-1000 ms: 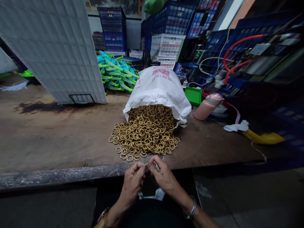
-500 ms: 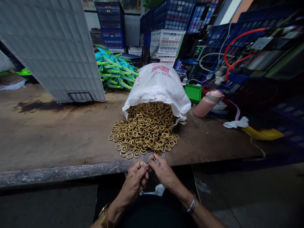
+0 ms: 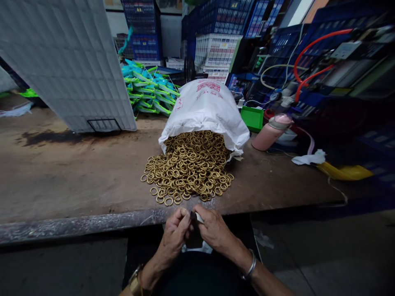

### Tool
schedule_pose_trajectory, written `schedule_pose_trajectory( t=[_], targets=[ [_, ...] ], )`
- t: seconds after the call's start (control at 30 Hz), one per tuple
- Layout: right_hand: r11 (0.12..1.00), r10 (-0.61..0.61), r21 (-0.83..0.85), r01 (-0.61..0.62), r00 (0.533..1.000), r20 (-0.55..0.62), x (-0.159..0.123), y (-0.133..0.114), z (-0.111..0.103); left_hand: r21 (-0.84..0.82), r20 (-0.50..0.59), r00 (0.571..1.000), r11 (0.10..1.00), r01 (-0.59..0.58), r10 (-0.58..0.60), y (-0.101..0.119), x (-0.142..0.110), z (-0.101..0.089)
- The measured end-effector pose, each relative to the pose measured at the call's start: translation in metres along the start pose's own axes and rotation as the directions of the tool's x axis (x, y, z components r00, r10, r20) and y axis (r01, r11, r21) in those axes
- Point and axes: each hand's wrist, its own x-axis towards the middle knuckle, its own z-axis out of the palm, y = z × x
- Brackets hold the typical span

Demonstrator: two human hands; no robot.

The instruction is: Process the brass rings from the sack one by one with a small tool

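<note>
My left hand (image 3: 177, 230) is closed in a pinch just off the table's front edge. A gold-coloured ring showed at its fingertips a moment ago; the fingers now mostly hide it. Beside it, my right hand (image 3: 214, 230) is wrapped round a small tool (image 3: 200, 218) with a pale body and a dark end, its exact kind unclear. The dark end points at the left fingertips. Beyond both hands, a heap of gold-coloured metal rings (image 3: 188, 172) spills from a white woven sack (image 3: 205, 105) lying on its side.
The wooden table (image 3: 77, 176) has a plastic-wrapped front edge. A grey-white ribbed panel (image 3: 70, 70) stands left, by a blue and green pile (image 3: 151, 88). To the right are a green tray (image 3: 252, 119), a pink bottle (image 3: 271, 133) and red hoses (image 3: 298, 65). Crates (image 3: 216, 49) are stacked behind.
The tool in my right hand has turned: its pale body now shows where a thin metallic part showed before. The gold glint between my fingertips has gone from sight.
</note>
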Motion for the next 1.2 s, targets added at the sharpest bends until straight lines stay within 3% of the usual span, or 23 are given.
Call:
schedule_pose_trajectory(
  t=[0.47, 0.6, 0.7, 0.77, 0.87, 1.03, 1.2],
  targets=[
    [0.998, -0.009, -0.054, 0.011, 0.999, 0.031, 0.002, -0.006, 0.002, 0.094, 0.023, 0.995, 0.990, -0.100, 0.099, -0.004, -0.002, -0.008],
    [0.994, 0.030, -0.102, -0.025, 0.998, 0.048, 0.005, -0.002, 0.005, 0.137, 0.039, 0.996, 0.987, -0.088, 0.084, 0.003, -0.014, -0.007],
    [0.973, 0.097, -0.211, -0.093, 0.995, 0.006, 0.008, 0.006, 0.010, 0.139, 0.118, 0.992, 0.989, -0.059, 0.043, 0.010, -0.031, -0.006],
    [0.960, 0.103, -0.258, -0.107, 0.994, -0.027, 0.011, 0.008, 0.013, 0.046, 0.178, 0.983, 0.999, 0.027, -0.035, 0.013, -0.037, -0.006],
    [0.969, 0.025, -0.244, -0.045, 0.996, -0.085, 0.019, 0.006, 0.019, -0.211, 0.146, 0.980, 0.964, 0.164, -0.135, 0.016, -0.036, -0.011],
    [0.967, -0.042, -0.255, -0.010, 0.979, -0.201, 0.042, -0.004, 0.032, -0.367, 0.076, 0.991, 0.921, 0.133, -0.113, 0.016, -0.030, -0.027],
    [0.924, -0.002, -0.379, -0.056, 0.989, -0.149, 0.055, -0.013, 0.041, -0.532, 0.061, 0.994, 0.840, 0.110, -0.091, 0.011, -0.031, -0.047]
  ],
)
